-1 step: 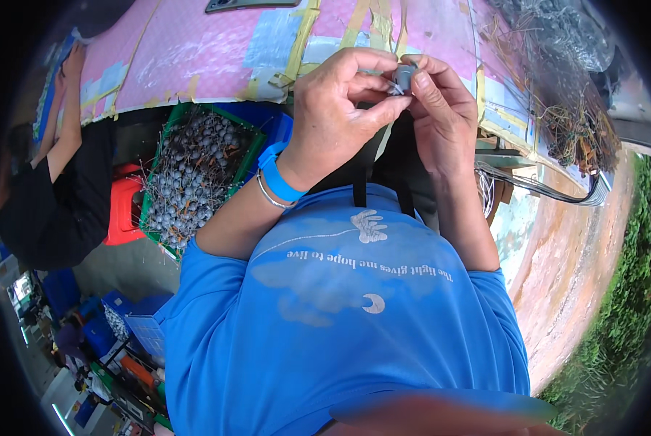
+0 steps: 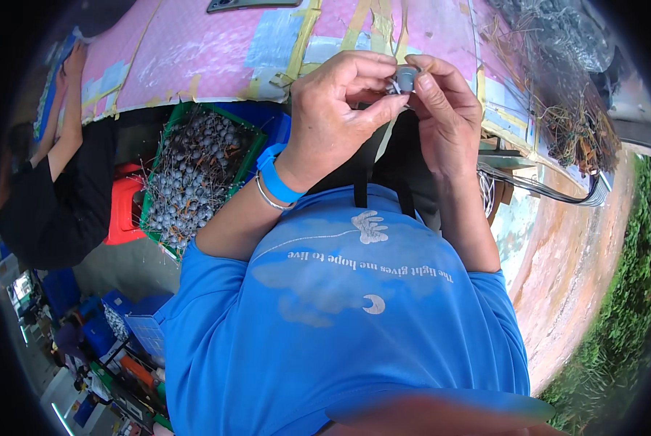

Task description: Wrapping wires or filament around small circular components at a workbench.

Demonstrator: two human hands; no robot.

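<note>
Both my hands meet over the table's near edge, around a small grey rounded part (image 2: 406,78). My right hand (image 2: 447,112) pinches it between thumb and fingers. From the other side, the thumb and fingertips of my left hand (image 2: 332,102) close on its left side, where thin light and dark bits, perhaps wire ends, stick out. The fingers hide much of the part, and its exact kind cannot be made out. A blue band and a silver bangle circle my left wrist.
The table (image 2: 194,51) has a pink, taped cover, with a phone (image 2: 252,4) at its far edge. A green crate (image 2: 167,145) of grey round pieces with wires stands left, by a red stool (image 2: 124,207). Wire bundles (image 2: 580,138) lie right. A person in black (image 2: 60,196) is far left.
My hands and the grey part have shifted very slightly down and to the right. My grip looks much the same.
</note>
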